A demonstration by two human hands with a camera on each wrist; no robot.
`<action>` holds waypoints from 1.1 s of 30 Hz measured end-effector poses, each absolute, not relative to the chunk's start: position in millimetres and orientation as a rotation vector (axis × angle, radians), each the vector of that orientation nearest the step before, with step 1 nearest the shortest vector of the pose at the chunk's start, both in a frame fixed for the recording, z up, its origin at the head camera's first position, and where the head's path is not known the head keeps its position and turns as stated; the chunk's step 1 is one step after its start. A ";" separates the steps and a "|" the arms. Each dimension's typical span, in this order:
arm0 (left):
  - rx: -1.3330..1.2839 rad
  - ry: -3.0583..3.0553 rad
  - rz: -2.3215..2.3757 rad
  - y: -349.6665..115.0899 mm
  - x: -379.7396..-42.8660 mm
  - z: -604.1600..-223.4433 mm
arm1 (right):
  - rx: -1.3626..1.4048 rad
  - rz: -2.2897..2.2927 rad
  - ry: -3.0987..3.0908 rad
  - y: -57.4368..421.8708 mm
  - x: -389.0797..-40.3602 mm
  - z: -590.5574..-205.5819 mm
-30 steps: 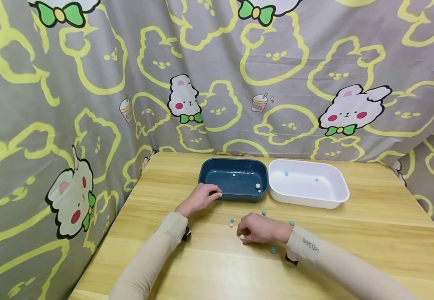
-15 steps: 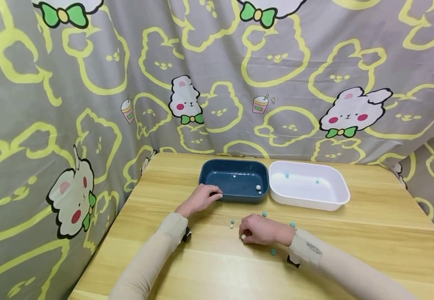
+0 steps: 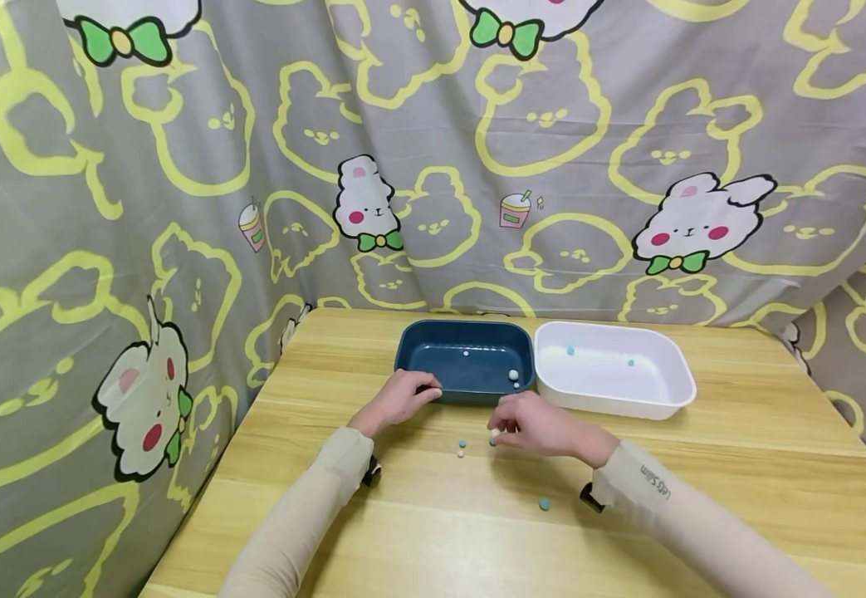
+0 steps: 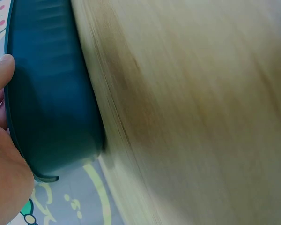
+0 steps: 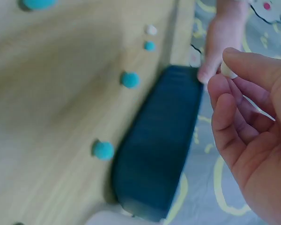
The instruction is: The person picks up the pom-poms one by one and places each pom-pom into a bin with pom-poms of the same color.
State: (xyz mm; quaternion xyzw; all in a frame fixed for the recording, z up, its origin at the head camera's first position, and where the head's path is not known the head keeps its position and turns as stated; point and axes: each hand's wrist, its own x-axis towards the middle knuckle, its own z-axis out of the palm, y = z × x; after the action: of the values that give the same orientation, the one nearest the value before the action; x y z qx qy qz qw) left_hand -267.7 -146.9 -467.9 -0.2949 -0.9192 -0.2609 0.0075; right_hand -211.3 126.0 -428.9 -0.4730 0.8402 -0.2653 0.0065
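Note:
My right hand (image 3: 540, 425) pinches a small white ball (image 5: 227, 71) between thumb and fingertips, held above the table just in front of the dark blue tray (image 4: 51, 93). My left hand (image 3: 401, 396) grips that tray's near left rim, thumb on the outer wall and fingers over the edge. Inside the dark tray are a larger white ball (image 3: 513, 375) and two smaller ones. On the table in front lie a small white ball (image 3: 460, 454), a blue ball (image 3: 462, 443) beside it, and further blue balls, one (image 5: 130, 79) near the right hand.
A white tray (image 3: 612, 405) stands right beside the dark one, with two blue balls (image 3: 570, 350) in it. Another blue ball (image 3: 544, 504) lies nearer on the wooden table (image 3: 761, 465). A patterned curtain (image 3: 433, 208) hangs behind the table and along its left.
My right hand has lifted the white ball off the table and moved it forward, toward the dark tray. The left hand has stayed on the tray rim.

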 end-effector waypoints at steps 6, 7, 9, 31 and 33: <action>-0.914 -2.878 -0.817 -146.4 -267.3 -468.6 | -1.360 -0.862 2.712 135.2 -218.0 -415.9; -0.915 -2.881 -0.820 -146.3 -267.4 -468.6 | -1.351 -0.872 2.719 136.5 -219.0 -413.9; -0.919 -2.881 -0.822 -146.2 -267.1 -468.3 | -1.336 -0.895 2.733 138.7 -220.9 -411.0; -0.915 -2.882 -0.824 -147.9 -267.3 -468.7 | -0.921 -1.030 2.759 137.3 -249.2 -418.6; -0.911 -2.886 -0.824 -148.2 -267.3 -468.3 | -0.910 -1.025 2.764 135.6 -252.3 -420.6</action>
State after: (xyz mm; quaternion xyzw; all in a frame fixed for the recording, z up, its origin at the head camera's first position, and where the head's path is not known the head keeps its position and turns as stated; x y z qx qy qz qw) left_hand -267.3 -148.2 -468.3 -0.2906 -0.9201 -0.2627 0.0025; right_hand -252.3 135.6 -420.6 -0.2948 0.8956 -0.3320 0.0284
